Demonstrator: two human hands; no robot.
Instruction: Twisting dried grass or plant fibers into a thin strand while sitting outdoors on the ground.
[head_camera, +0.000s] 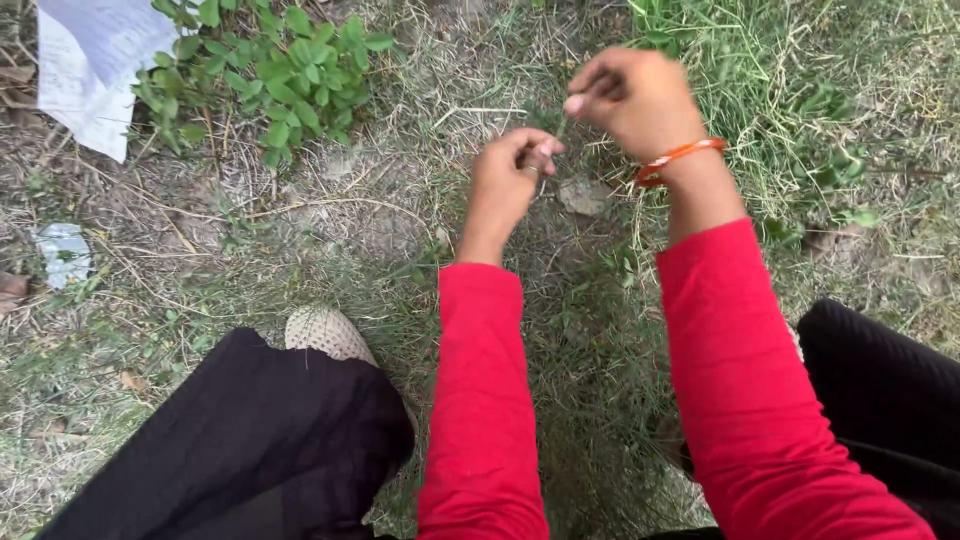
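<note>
Both my arms wear red sleeves and reach out over grassy ground. My left hand (508, 178) is closed, its fingertips pinched on a thin blade of grass (560, 128) that runs up to my right hand (632, 98). The right hand is also closed, pinching the upper end of the same thin stem. An orange bangle (678, 158) sits on my right wrist. The stem is very thin and partly blurred, so its length is hard to judge.
A leafy green plant (280, 70) grows at the upper left beside a white sheet of paper (92, 60). A small piece of pale litter (63, 252) lies at the left. My knees in black trousers (260, 440) and a beige shoe (325, 332) fill the lower frame.
</note>
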